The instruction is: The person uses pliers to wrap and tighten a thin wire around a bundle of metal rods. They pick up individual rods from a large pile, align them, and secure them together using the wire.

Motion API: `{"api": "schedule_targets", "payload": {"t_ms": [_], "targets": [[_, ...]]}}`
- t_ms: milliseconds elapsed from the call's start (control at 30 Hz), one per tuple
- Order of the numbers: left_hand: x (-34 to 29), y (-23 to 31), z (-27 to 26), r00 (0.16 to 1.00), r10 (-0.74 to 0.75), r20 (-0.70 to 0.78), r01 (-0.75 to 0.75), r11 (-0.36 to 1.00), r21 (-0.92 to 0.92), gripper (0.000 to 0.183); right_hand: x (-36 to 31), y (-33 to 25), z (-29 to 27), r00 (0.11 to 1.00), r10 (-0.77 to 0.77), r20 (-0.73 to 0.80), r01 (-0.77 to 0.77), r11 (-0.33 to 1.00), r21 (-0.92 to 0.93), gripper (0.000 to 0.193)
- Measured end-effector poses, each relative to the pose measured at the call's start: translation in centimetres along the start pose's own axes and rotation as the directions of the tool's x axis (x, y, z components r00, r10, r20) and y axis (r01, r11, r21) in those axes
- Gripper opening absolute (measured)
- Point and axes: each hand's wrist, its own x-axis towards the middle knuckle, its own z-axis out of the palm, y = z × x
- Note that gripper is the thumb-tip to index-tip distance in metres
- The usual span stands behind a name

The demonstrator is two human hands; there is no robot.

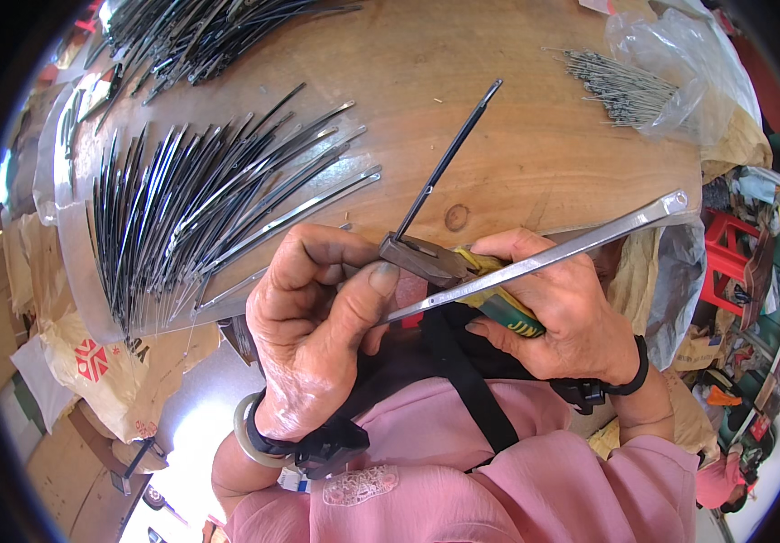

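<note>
My left hand (317, 312) is closed, its thumb and fingertips pinching the near end of a flat silver metal strip (557, 256) with a hole at its far end. That strip slants up to the right, passing in front of my right hand (575, 312). My right hand is wrapped round a pair of pliers (430, 262) with yellow and green handles. The plier jaws reach left to my left fingertips. A thin dark metal strip (451, 156) rises from the jaws, tilted up to the right; whether they grip it or my left fingers hold it is unclear.
A fanned pile of dark and silver metal strips (218, 204) covers the table's left side. Another dark bundle (195, 45) lies at the far left. Thin wire pieces (623, 89) rest beside a clear plastic bag (693, 59). Right of the wooden table (516, 118) stands a red stool (725, 262).
</note>
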Motion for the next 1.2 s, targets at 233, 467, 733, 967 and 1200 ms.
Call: {"api": "schedule_targets", "payload": {"t_ms": [233, 467, 733, 967, 1200], "targets": [[-0.1, -0.2, -0.4, 0.999, -0.004, 0.032, 0.005, 0.999, -0.045, 0.008, 0.3, -0.4, -0.4, 0.999, -0.016, 0.033, 0.018, 0.999, -0.046, 0.036], [-0.3, -0.1, -0.9, 0.995, -0.083, 0.057, 0.088, 0.991, -0.097, 0.008, -0.1, -1.1, -0.7, 0.996, 0.010, 0.090, -0.006, 0.999, -0.043, 0.037], [-0.1, -0.6, -1.6, 0.913, -0.311, 0.263, 0.403, 0.775, -0.486, 0.012, -0.9, -1.7, -0.8, 0.976, 0.196, 0.096, -0.214, 0.944, 0.251, 0.040], [-0.2, -1.0, -2.1, 0.845, -0.380, 0.377, 0.535, 0.579, -0.615, 0.016, -1.2, -1.6, -0.9, 0.966, 0.207, 0.157, -0.244, 0.929, 0.279, 0.040], [-0.4, -1.1, -1.9, 0.874, -0.358, 0.330, 0.487, 0.655, -0.578, 0.015, -1.1, -1.4, -0.5, 0.975, 0.162, 0.154, -0.192, 0.958, 0.212, 0.038]]}}
